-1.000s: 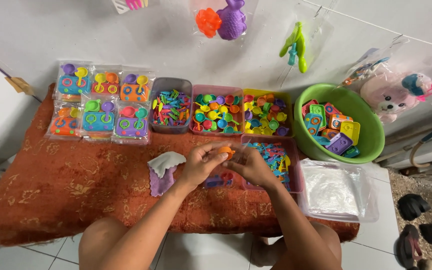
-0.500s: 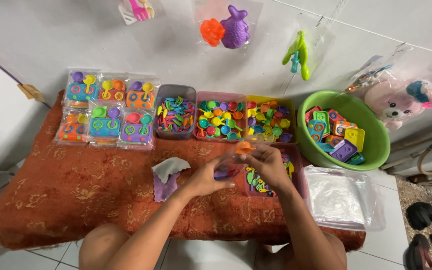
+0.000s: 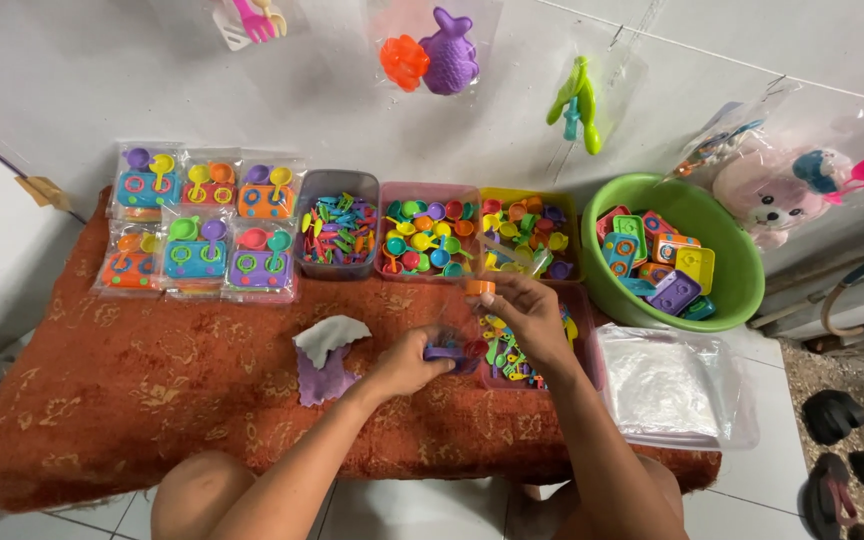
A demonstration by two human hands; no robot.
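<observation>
Right hand (image 3: 527, 312) fingertips pinch a small orange piece (image 3: 479, 288). Left hand (image 3: 414, 362) fingers curl around a purple toy (image 3: 449, 351), mostly hidden. Both sit over the pink tray (image 3: 592, 352), its contents partly blocked. A purple cloth (image 3: 324, 358) lies near on the orange tablecloth (image 3: 132, 380).

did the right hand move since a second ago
Yes. The right hand went from the front tray up toward the yellow bin, holding an orange piece.
</observation>
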